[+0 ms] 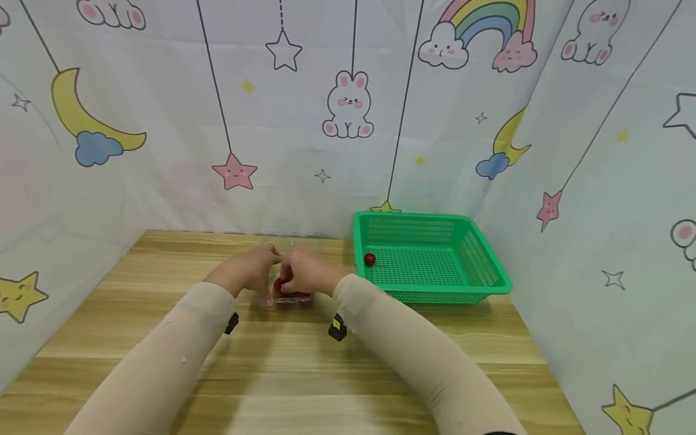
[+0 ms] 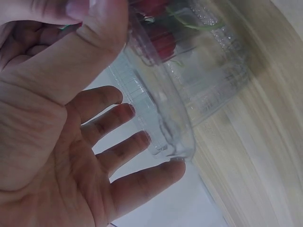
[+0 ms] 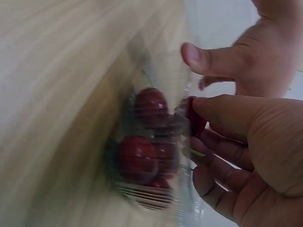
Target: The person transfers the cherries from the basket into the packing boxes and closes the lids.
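Observation:
My right hand (image 1: 311, 272) pinches a dark red cherry (image 3: 196, 117) between thumb and fingers at the top of a clear plastic box (image 2: 208, 90). Several more cherries (image 3: 137, 158) lie inside the box, and green stems show in the left wrist view. On the left side of the box, my left hand (image 1: 246, 270) has its thumb at the rim and its other fingers (image 2: 137, 182) spread, with tips touching the clear plastic edge. In the head view both hands cover much of the box.
To the right of the box stands a green plastic basket (image 1: 435, 297) with one cherry (image 1: 370, 259) in its left part. Both rest on a wood-grain table (image 1: 283, 374). A patterned white curtain (image 1: 293, 199) hangs behind and at both sides.

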`<state>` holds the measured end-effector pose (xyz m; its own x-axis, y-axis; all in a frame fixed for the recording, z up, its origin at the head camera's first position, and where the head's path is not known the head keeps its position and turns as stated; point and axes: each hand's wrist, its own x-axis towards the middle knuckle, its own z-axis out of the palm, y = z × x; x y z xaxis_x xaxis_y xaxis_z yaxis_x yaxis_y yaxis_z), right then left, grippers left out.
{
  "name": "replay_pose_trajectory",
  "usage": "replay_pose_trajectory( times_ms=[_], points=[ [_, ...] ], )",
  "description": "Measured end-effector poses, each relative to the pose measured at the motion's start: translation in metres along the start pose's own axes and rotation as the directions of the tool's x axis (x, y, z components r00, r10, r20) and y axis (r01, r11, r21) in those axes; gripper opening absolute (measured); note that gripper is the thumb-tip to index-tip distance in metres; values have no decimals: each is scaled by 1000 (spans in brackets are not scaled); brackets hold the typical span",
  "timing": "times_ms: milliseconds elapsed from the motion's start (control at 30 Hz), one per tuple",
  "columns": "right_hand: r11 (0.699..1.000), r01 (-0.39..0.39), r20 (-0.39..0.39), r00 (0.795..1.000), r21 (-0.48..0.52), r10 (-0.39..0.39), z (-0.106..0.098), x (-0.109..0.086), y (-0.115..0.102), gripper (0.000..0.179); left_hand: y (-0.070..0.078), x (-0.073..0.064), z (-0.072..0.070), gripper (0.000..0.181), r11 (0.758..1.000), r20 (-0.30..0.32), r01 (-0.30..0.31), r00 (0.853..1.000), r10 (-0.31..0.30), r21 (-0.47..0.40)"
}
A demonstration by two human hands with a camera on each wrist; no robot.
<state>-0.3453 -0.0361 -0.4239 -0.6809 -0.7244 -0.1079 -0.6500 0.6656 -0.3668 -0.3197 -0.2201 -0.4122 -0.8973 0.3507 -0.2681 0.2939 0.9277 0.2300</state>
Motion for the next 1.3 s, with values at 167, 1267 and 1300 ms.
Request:
replay_pose_trajectory(
  times_ms=[167,1267,1300],
  points=[
    [998,27,-47,999,59,-24,13,1,2,6,1,0,-1,108,1000,-2,2,1000,-2,-13],
    [947,-265,-168,940,181,296,-129,-65,101,24,6,3,2,115,997,21,65,998,-65,-35],
    [944,-272,-171,937,189,304,-130,-66,108,25,5,3,2,115,997,22,68,997,-68,-37]
  ],
)
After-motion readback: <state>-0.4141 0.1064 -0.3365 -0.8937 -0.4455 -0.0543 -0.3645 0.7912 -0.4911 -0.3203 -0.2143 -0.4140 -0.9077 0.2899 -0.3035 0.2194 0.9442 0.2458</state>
